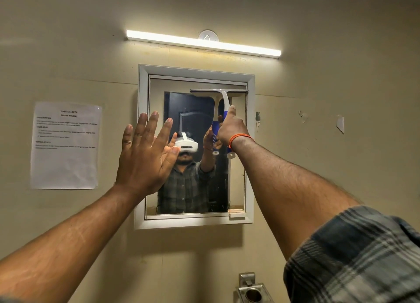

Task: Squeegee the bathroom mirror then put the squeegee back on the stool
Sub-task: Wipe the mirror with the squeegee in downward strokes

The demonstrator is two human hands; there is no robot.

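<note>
A framed bathroom mirror (pixel 249 148) hangs on the beige wall straight ahead. My right hand (pixel 230 127) grips the blue-and-white handle of a squeegee (pixel 223 95), whose blade lies flat across the upper right of the glass, near the top edge. An orange band circles that wrist. My left hand (pixel 145 152) is raised with fingers spread, its palm toward the mirror's left frame; whether it touches the frame is unclear. The stool is out of view.
A lit tube light (pixel 204 43) runs above the mirror. A printed paper sheet (pixel 66 146) is taped to the wall at left. A metal holder (pixel 252 291) juts out below the mirror. A small plastic latch (pixel 236 214) sits at the mirror's lower right corner.
</note>
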